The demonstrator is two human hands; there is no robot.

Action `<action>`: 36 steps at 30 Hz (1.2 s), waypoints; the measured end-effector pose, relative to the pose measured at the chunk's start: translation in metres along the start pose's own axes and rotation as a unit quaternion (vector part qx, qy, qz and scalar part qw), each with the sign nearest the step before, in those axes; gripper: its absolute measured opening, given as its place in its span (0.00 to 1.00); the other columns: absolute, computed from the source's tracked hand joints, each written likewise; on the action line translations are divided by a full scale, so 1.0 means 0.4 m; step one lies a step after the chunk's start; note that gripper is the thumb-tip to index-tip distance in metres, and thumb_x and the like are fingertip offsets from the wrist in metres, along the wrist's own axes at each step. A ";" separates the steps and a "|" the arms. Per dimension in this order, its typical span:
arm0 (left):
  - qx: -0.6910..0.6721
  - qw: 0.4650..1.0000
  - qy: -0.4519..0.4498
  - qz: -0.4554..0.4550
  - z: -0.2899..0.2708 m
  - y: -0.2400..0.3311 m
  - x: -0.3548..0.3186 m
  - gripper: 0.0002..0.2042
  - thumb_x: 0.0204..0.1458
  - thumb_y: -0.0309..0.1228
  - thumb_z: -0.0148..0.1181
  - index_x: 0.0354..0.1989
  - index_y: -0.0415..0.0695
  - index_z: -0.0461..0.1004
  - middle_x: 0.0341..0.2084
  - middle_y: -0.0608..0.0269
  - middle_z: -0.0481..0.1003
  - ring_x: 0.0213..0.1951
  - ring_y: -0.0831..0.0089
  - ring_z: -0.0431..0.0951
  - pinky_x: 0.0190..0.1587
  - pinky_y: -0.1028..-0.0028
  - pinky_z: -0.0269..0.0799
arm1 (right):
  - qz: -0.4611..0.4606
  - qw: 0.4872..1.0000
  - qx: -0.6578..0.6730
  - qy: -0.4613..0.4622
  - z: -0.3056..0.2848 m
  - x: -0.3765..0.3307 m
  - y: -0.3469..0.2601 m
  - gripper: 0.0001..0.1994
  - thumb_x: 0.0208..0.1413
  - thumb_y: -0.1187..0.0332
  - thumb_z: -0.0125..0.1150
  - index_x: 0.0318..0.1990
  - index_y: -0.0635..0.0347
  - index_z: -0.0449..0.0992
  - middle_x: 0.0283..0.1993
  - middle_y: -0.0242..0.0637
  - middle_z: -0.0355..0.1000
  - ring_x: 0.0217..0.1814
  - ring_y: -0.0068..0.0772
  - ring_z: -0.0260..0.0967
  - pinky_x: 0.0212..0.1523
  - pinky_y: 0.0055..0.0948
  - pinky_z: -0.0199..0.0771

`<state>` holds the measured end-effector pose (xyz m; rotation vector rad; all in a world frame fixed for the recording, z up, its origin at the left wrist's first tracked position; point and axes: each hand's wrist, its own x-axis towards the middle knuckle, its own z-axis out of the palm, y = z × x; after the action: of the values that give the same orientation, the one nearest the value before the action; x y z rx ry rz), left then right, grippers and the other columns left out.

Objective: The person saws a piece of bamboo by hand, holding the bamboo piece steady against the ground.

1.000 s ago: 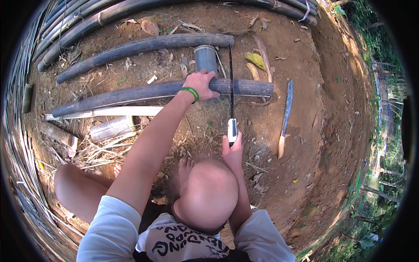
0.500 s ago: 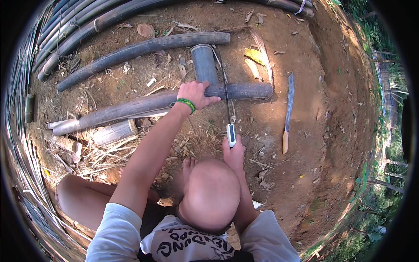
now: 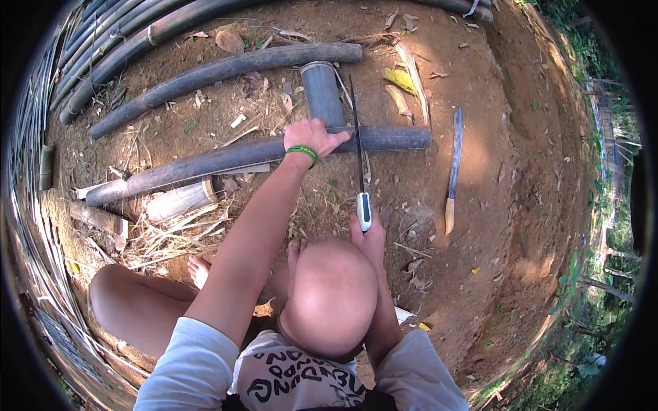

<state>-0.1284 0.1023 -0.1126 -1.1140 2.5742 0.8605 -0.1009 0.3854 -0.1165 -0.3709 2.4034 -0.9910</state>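
Observation:
A dark bamboo pole [image 3: 226, 161] lies crosswise in front of me, its right part resting over a short, thick bamboo piece [image 3: 322, 96]. My left hand [image 3: 310, 139] is closed over the pole, a green band at its wrist. Its thumb stretches along the pole up to the saw blade. Low beside my bent knee, my right hand [image 3: 370, 236] is wrapped round the white and dark handle of a hand saw [image 3: 358, 154]. The long thin blade points away from me and crosses the pole just right of my left thumb. How deep it sits is too small to tell.
A machete [image 3: 454, 171] with a wooden handle lies on the dirt at the right. Beyond the pole is another long bamboo pole [image 3: 226, 70]. More poles [image 3: 137, 51] are stacked at the far left. A cut bamboo piece [image 3: 179, 202] and fibre scraps [image 3: 171, 236] lie at the left.
My left hand has shifted slightly right and away from me, its thumb now on the pole against the blade. The saw tip has swung a little to the right. My right hand still grips the handle.

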 end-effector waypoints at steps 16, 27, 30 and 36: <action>0.001 0.999 0.042 -0.011 0.013 0.000 -0.002 0.39 0.47 0.73 0.57 0.40 0.45 0.88 0.35 0.46 0.86 0.41 0.52 0.88 0.46 0.58 0.83 | -0.012 0.997 -0.080 -0.004 -0.001 0.022 -0.086 0.18 0.65 0.57 0.62 0.43 0.68 0.76 0.30 0.58 0.77 0.35 0.66 0.77 0.39 0.55 0.74; 0.008 0.998 0.057 -0.009 0.018 -0.009 -0.001 0.41 0.46 0.76 0.53 0.39 0.45 0.88 0.32 0.45 0.85 0.40 0.51 0.88 0.44 0.56 0.83 | 0.006 1.000 -0.011 -0.001 -0.021 0.049 -0.087 0.17 0.63 0.59 0.64 0.37 0.68 0.78 0.29 0.56 0.77 0.36 0.62 0.79 0.38 0.53 0.75; 0.005 0.999 0.044 -0.019 0.002 -0.003 -0.010 0.43 0.44 0.77 0.57 0.40 0.43 0.88 0.35 0.46 0.85 0.41 0.51 0.87 0.45 0.58 0.83 | -0.005 0.998 -0.058 0.000 -0.077 -0.058 -0.083 0.16 0.63 0.59 0.65 0.35 0.68 0.78 0.28 0.54 0.77 0.33 0.60 0.79 0.36 0.51 0.74; 0.013 0.998 0.059 0.000 0.019 0.001 -0.008 0.42 0.45 0.76 0.55 0.40 0.45 0.87 0.31 0.46 0.85 0.39 0.51 0.88 0.44 0.56 0.83 | 0.026 0.999 -0.015 0.011 -0.005 0.014 -0.081 0.18 0.63 0.58 0.65 0.34 0.69 0.78 0.28 0.56 0.77 0.32 0.61 0.78 0.37 0.51 0.75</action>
<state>-0.1268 0.1090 -0.1172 -1.1916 2.6704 0.7818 -0.1049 0.3615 -0.0939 -0.3090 2.4383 -0.9423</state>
